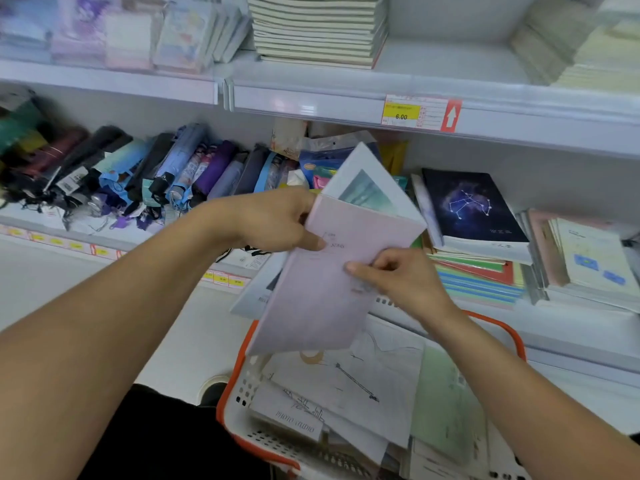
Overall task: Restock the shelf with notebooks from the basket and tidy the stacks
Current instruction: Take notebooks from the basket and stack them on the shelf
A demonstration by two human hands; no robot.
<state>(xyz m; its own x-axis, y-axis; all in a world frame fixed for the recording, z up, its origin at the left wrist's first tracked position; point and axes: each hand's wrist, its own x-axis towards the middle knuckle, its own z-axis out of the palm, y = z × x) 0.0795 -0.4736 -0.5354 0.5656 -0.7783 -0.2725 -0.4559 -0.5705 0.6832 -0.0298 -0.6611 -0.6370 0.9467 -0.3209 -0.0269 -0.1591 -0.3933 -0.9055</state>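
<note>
Left hand [273, 220] and right hand [398, 275] both pinching pink notebook [329, 271] above basket [239, 375]; light, thin, probably bendy, best gripped along opposite edges

pink notebook [329, 271]: matt paper cover
basket [242, 393]: perforated white plastic, orange rim
shelf [311, 102]: smooth, faintly glossy white
dark notebook [474, 206]: glossy cover
umbrellas [194, 164]: cloth
</note>
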